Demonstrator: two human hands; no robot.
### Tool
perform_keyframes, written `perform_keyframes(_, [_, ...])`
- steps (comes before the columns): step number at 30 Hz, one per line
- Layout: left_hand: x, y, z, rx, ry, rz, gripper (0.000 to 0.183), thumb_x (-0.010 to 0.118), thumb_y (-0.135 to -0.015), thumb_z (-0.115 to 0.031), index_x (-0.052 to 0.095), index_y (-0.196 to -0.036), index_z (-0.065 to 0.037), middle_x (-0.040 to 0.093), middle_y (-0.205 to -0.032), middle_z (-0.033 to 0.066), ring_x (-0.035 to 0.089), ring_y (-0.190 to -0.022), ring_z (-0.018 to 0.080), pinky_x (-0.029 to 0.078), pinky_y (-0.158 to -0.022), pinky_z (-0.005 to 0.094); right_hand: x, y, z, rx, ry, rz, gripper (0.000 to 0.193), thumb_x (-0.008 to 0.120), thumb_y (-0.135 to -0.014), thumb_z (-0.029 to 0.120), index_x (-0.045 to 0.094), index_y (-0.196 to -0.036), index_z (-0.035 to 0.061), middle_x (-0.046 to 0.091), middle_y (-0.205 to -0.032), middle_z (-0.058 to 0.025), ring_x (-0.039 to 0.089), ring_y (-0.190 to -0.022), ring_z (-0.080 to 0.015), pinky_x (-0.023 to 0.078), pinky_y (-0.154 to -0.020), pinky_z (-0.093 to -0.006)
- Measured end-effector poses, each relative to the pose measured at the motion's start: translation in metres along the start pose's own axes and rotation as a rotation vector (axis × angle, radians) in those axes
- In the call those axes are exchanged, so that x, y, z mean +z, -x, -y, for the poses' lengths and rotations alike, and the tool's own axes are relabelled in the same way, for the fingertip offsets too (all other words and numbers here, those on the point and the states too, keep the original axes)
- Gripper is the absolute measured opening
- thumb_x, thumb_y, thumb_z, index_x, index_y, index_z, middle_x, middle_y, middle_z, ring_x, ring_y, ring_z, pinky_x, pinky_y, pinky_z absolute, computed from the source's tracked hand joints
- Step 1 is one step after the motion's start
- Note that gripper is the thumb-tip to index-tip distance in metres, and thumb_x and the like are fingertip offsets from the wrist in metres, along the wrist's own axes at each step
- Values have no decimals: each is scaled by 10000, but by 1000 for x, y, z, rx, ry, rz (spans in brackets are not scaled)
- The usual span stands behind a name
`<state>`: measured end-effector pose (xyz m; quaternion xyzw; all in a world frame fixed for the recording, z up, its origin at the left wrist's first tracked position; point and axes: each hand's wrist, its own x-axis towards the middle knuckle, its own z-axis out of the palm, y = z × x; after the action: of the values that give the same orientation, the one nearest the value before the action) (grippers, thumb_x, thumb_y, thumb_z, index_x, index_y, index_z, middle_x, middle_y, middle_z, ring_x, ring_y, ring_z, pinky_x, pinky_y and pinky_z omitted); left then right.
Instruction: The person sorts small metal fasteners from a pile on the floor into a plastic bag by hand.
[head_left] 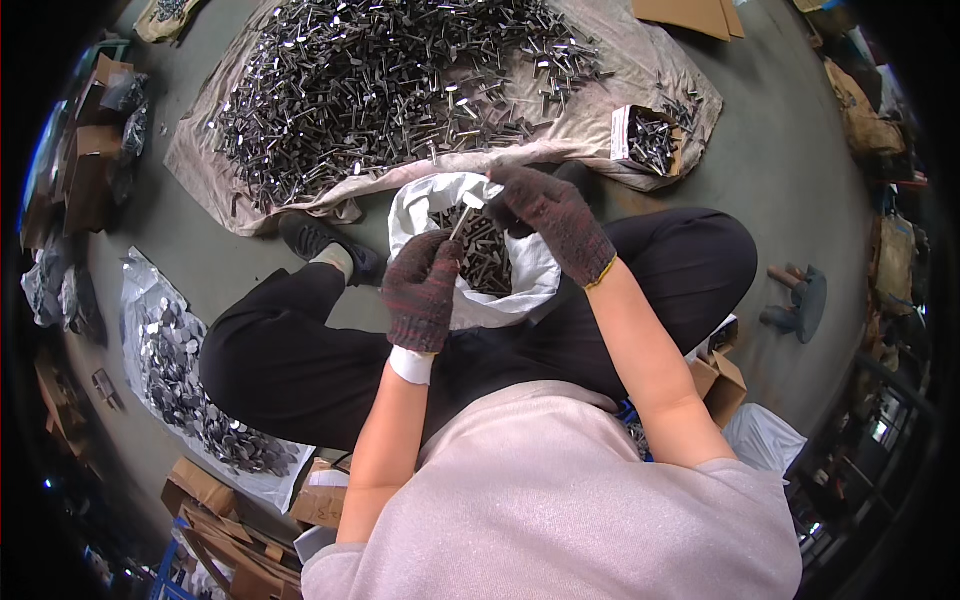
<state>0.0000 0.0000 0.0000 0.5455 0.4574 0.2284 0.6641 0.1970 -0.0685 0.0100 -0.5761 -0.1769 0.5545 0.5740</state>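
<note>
My left hand [420,290], in a dark knitted glove, is closed on the shaft of a flat-headed metal pin [461,223], its bright head up. To the right of the pin, my right hand [555,220], in a matching glove, has its fingers curled over the far right rim of a white sack. Whatever those fingers hold is hidden. The white sack [540,268] stands between my legs, its mouth rolled open. Inside lie many dark metal pieces [485,262], beneath both hands.
Beyond the sack, a big heap of metal pins [370,85] covers a pale cloth [640,80]. A small carton [622,135] of pins sits at its right. Flat metal discs [180,350] lie on plastic sheeting at left. A small stool [805,303] stands right; cartons [95,160] stack far left.
</note>
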Motion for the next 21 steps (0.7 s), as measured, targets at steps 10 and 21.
perform_keyframes(10, [13, 3, -19, 8, -138, 203, 564, 646, -890, -49, 438, -1412, -5, 677, -1098, 123, 640, -947, 155, 504, -865, 296, 26, 9, 5, -91, 256, -51, 173, 670, -886, 120, 695, -1000, -9, 693, -906, -28, 635, -821, -84, 526, -759, -254])
perform_keyframes(21, [36, -14, -70, -133, 1, 319, 524, 628, -874, 0, 491, -1379, 36, 683, -922, 102, 627, -790, 151, 513, -703, 284, -55, 108, 105, -974, 1008, -552, 288, 691, -861, 111, 619, -1111, -13, 688, -1009, -112, 682, -927, -249, 542, -783, -374])
